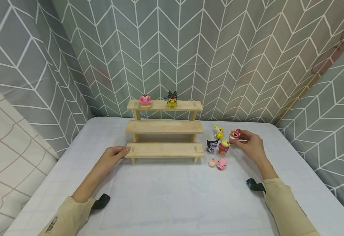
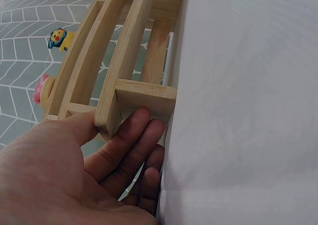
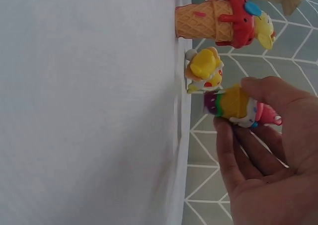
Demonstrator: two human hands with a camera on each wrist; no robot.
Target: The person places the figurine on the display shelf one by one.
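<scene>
Smooth white cloth point(image 1: 160, 196) is backed by grey curtains point(image 1: 186, 55) with white zigzags, and on it a stepped shelf point(image 1: 164, 127) of pale-grained planks is pinched at its lowest plank's left end by the left hand point(image 1: 110, 158). To the shelf's right, a rounded, glossy figurine point(image 1: 235, 134) is pinched by the right hand point(image 1: 252, 146), held just off the cloth, its long axis near upright, pink head up and purple base down. Small toys point(image 1: 223, 148) are clustered beside it, while open cloth is left in front of the shelf and toward the right edge.

Well apart and outstretched, the left hand point(image 1: 110, 158) and right hand point(image 1: 253, 146) both pinch.
</scene>
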